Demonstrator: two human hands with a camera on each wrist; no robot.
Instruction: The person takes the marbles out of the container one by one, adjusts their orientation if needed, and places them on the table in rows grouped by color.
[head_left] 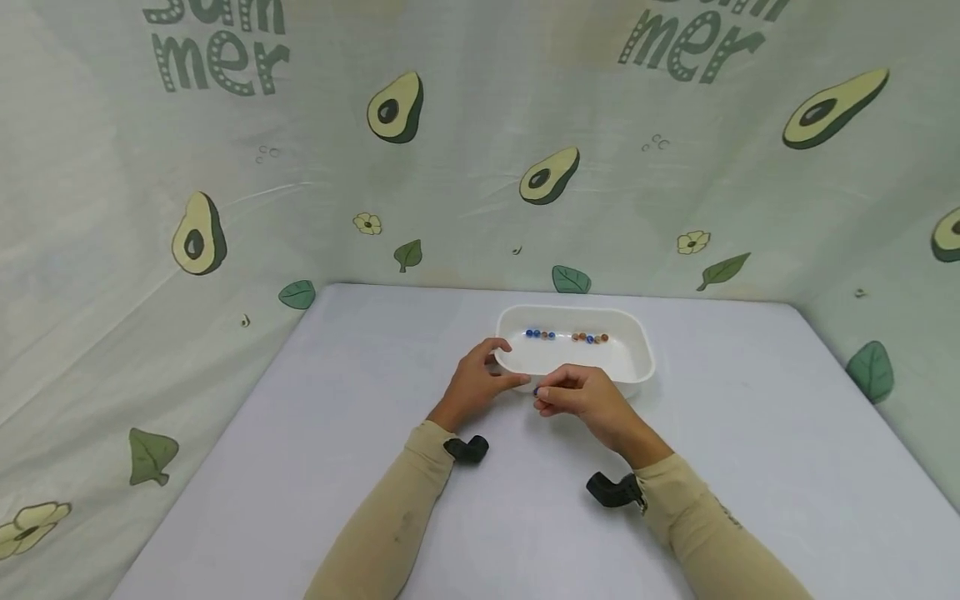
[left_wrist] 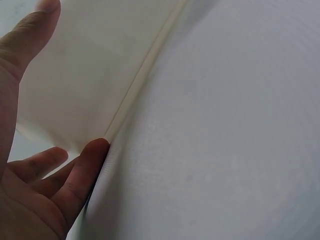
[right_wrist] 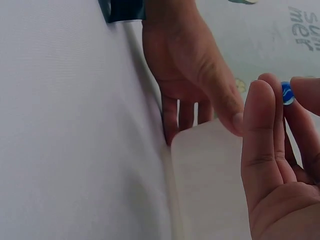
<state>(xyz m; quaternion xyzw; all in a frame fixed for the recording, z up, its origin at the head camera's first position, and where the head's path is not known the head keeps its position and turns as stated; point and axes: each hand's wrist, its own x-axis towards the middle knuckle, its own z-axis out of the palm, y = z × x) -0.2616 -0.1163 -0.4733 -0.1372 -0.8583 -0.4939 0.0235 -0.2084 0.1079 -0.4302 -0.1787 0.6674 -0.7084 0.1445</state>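
Note:
A white tray [head_left: 633,379] with rounded corners stands on the table. Inside it lie a row of blue and brown marbles [head_left: 543,335] at the left and another row of mostly brown marbles [head_left: 590,338] at the right. My left hand [head_left: 480,379] holds the tray's near left corner, its thumb along the front side and its fingers around the left end. Just before the front wall, my right hand [head_left: 588,400] pinches a blue marble with white swirls [right_wrist: 287,93] between thumb and fingers. In the left wrist view, fingertips [left_wrist: 97,150] touch the tray's lower edge.
A white cloth covers the table [head_left: 750,467]. Behind it hangs a pale curtain [head_left: 465,183] printed with avocados, leaves and lettering. Black camera mounts [head_left: 615,490] sit on both wrists, over tan sleeves [head_left: 382,529].

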